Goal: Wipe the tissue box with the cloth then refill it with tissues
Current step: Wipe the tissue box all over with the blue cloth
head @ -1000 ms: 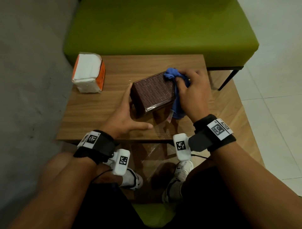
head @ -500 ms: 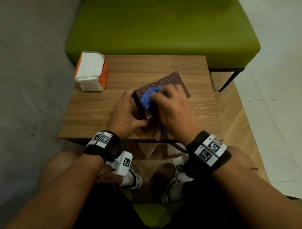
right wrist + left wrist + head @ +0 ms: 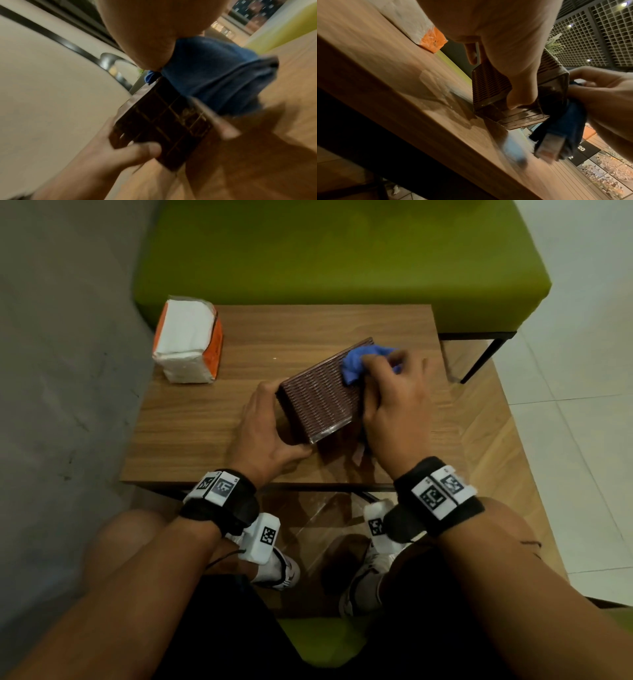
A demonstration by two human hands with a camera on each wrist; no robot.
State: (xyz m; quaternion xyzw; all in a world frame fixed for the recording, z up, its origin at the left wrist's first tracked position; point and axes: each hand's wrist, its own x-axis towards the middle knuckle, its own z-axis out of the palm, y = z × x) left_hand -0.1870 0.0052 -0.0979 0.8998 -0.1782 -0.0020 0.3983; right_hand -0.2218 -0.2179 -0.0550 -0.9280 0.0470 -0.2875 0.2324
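A dark brown woven tissue box point(image 3: 320, 397) stands tilted on the wooden table point(image 3: 205, 433). My left hand point(image 3: 265, 428) grips its left end, thumb on the near face point(image 3: 520, 97). My right hand point(image 3: 394, 402) grips a bunched blue cloth point(image 3: 359, 364) and presses it on the box's far right part. The cloth point(image 3: 214, 75) hangs down past the box's right side point(image 3: 561, 121). A white and orange pack of tissues point(image 3: 188, 340) lies at the table's far left corner. The box's gridded underside point(image 3: 164, 124) shows in the right wrist view.
A green upholstered bench point(image 3: 342, 258) runs behind the table. A grey wall point(image 3: 61, 371) is on the left and pale floor tiles point(image 3: 565, 405) on the right. My knees and white shoes point(image 3: 277, 570) are below the table's near edge.
My right hand has swept the cloth from the box's near left part back to its far right end. My left hand keeps holding the box's left end.
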